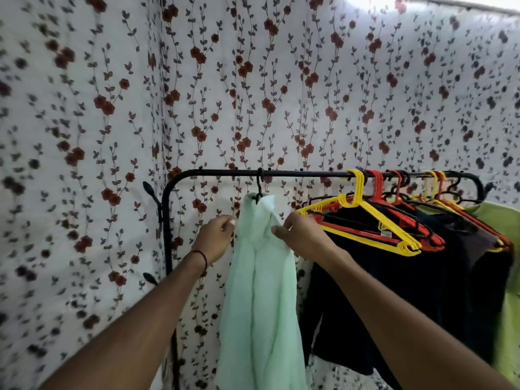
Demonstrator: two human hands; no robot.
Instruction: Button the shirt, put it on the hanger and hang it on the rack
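A pale mint-green shirt (261, 291) hangs from a black hanger (259, 187) whose hook is over the black rack bar (295, 173). The shirt droops in long folds and most of the hanger is hidden inside it. My left hand (215, 239) pinches the shirt's left shoulder edge just below the collar. On the other side, my right hand (302, 236) grips the right shoulder fabric. Both arms reach up from the bottom of the view.
Empty yellow hangers (363, 220) and red hangers (377, 190) crowd the bar's right half, with dark garments (394, 291) and a lime-green one (506, 277) hanging below. The rack's left post (168, 235) stands against a floral curtain (84, 136).
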